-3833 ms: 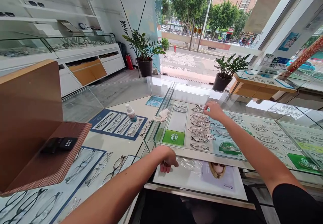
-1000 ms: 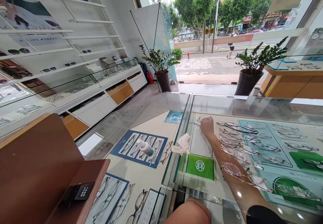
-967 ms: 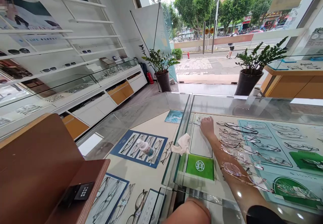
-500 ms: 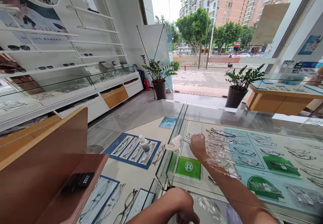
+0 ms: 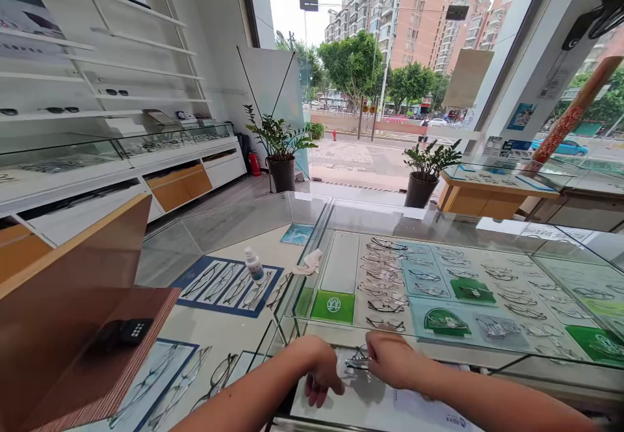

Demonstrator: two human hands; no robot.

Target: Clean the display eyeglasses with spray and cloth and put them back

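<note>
My right hand is closed on a pair of eyeglasses, low over the pulled-out tray at the front of the counter. Just left of them, my left hand hangs with loosely bent fingers, the thumb apart, and nothing visible in it. Clear plastic seems to lie between the hands. Beyond, a green card and a white panel lie under the counter glass, beside a column of eyeglasses.
A crumpled white cloth and a white bottle stand on the glass counter to the left. A wooden panel rises at far left, with a black keypad lock near it. Potted plants flank the doorway.
My right hand has come back from the glass top near the cloth to the front tray, carrying the eyeglasses. The view has turned right; the tray shows more fully.
</note>
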